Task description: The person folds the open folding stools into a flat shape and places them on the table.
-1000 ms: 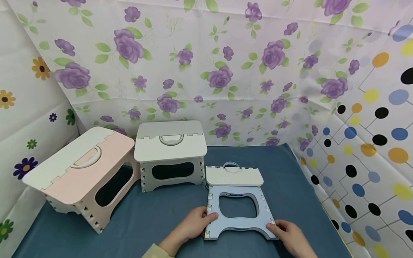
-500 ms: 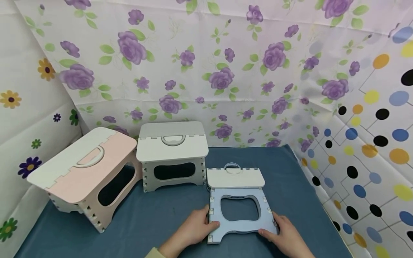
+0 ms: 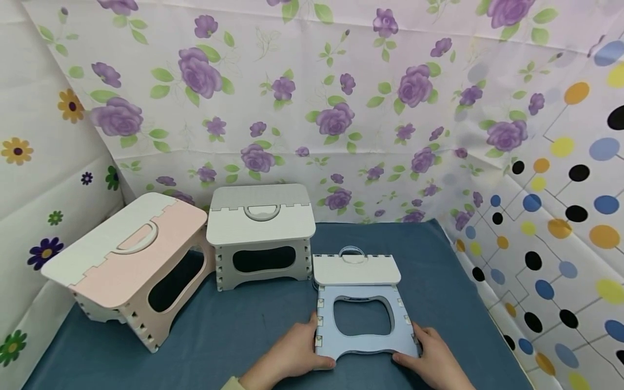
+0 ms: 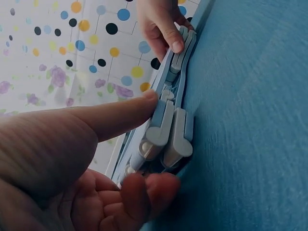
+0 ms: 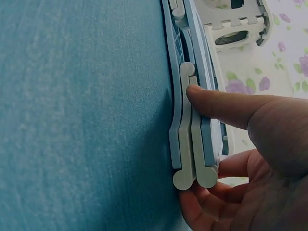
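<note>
A folding stool [image 3: 363,343] with light blue legs and a white top lies folded flat on the blue cloth. My left hand [image 3: 296,351] grips its near left corner, thumb at the near edge and fingers along the side. At the near right corner, my right hand [image 3: 431,358] holds the stool between thumb and fingers. In the left wrist view, the left thumb [image 4: 120,113] presses on the stool's hinged end, with the fingers curled below it. The right wrist view has the right thumb [image 5: 221,103] on the layered grey-and-blue leg edges [image 5: 185,130].
A pink and white folding stool [image 3: 146,238] stands unfolded at the left. Beside it, a grey and white one [image 3: 260,230] also stands unfolded, close to the folded stool's far left corner. Floral cloth [image 3: 292,108] hangs behind and dotted cloth [image 3: 560,260] at the right.
My left thumb has slid from the top of the stool's leg panel to its near edge. The right thumb has moved inward along the near edge. The view has shifted slightly.
</note>
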Tool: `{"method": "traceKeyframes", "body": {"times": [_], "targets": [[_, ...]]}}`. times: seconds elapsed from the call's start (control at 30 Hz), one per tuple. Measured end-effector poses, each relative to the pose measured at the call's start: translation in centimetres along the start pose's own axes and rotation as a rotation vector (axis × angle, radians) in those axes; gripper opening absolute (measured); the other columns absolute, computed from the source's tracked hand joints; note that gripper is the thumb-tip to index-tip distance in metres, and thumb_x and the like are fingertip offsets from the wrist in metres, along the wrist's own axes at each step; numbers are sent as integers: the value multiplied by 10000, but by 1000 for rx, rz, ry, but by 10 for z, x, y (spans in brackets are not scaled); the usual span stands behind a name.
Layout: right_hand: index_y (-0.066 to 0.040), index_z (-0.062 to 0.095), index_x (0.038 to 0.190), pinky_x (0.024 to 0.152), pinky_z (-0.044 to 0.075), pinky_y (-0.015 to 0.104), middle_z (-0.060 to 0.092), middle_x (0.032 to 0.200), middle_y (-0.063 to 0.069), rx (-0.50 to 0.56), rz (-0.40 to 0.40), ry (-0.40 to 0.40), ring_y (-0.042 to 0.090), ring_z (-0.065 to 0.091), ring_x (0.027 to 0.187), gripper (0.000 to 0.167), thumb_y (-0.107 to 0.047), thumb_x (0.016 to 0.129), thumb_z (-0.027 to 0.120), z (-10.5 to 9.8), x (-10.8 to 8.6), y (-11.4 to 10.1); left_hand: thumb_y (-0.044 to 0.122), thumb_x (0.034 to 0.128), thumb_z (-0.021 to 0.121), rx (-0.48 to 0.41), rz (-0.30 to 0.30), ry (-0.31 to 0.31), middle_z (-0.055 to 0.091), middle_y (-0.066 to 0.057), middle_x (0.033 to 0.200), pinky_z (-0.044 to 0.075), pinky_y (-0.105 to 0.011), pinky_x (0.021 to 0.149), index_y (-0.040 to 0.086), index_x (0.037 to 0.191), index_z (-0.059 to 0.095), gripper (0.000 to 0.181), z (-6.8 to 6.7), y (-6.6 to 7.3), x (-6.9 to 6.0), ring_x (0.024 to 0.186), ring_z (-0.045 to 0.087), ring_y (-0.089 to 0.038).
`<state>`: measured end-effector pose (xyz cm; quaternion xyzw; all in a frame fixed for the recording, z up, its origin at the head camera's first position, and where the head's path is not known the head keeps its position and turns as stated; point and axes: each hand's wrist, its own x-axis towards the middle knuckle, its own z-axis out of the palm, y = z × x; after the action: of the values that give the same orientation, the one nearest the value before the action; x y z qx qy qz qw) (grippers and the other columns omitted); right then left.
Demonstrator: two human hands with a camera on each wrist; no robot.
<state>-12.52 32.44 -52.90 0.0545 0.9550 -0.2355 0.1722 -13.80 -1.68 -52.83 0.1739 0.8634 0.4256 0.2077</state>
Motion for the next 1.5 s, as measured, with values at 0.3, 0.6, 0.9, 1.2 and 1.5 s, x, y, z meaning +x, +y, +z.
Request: {"method": "traceKeyframes", "body": {"times": [0.3, 0.6, 0.9, 1.2, 1.5], "targets": [[118, 501, 1515, 913, 554, 596, 626, 1182, 240, -13, 7, 45, 404, 662, 1027, 1122, -596, 763, 928, 0, -1, 1, 419, 692, 1028, 71, -55, 2, 752, -157, 1067, 588, -439, 752, -164, 1622, 184, 1385, 9, 6, 3, 893, 701, -199], [67, 513, 1521, 879, 559, 603, 672, 1227, 263, -8, -22, 159, 452, 671, 1075, 1093, -573, 749, 948, -8, 3, 11, 467, 709, 1010, 61, -47, 34, 751, -179, 1075, 587, -451, 804, -172, 1624, 166, 1399, 18, 12, 17, 950, 713, -217], [131, 504, 1485, 857, 570, 579, 669, 1170, 277, -38, 16, 177, 452, 676, 1037, 943, -338, 803, 957, -17, 3, 22, 507, 723, 995, 129, -54, 48, 750, -202, 1042, 591, -448, 767, -136, 1638, 199, 1373, 28, 24, 38, 905, 730, -253], [140, 514, 1482, 893, 543, 630, 634, 1276, 396, -64, 26, 246, 555, 643, 1119, 840, -301, 881, 901, -30, 10, 36, 555, 763, 960, 193, -89, 71, 754, -138, 957, 588, -420, 685, -79, 1653, 257, 1299, 41, 39, 66, 841, 734, -248], [68, 476, 1549, 949, 491, 694, 569, 1388, 418, -57, 39, 280, 612, 568, 1228, 862, -417, 936, 840, -45, 30, 63, 512, 798, 952, 113, -76, 112, 694, -68, 786, 545, -378, 626, 14, 1697, 219, 1262, 52, 47, 100, 649, 650, -179]]}}
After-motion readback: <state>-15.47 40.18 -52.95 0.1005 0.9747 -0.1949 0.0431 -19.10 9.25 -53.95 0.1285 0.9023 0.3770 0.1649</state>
